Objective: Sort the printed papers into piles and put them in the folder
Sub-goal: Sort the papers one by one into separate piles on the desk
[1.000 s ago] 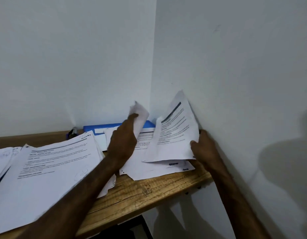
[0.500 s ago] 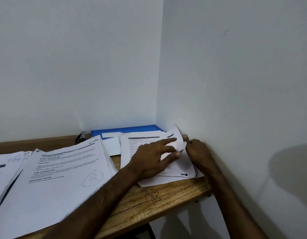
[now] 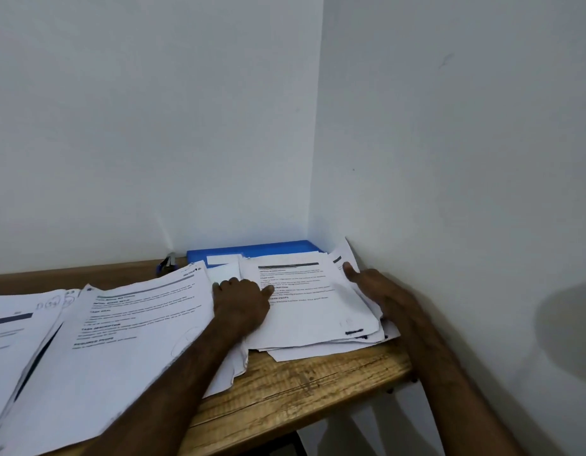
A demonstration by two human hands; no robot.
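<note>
A brown wooden desk (image 3: 301,383) stood in the corner of two plain white walls. At its right end, close against the side wall, lay a stack of white printed papers (image 3: 311,311), loosely squared, its lower sheets poking out at the front. The left hand (image 3: 242,304) gripped the stack's left edge, fingers (image 3: 232,283) curled down together over that edge and thumb lying across the top sheet. The right hand (image 3: 383,291) rested along the stack's right edge with its thumb up on the sheets; I could not tell how its fingers lay. Behind the stack, against the back wall and partly under it, lay a flat blue plastic folder (image 3: 262,250). A larger pile of printed sheets (image 3: 120,340) spread to the left, under the left forearm.
</note>
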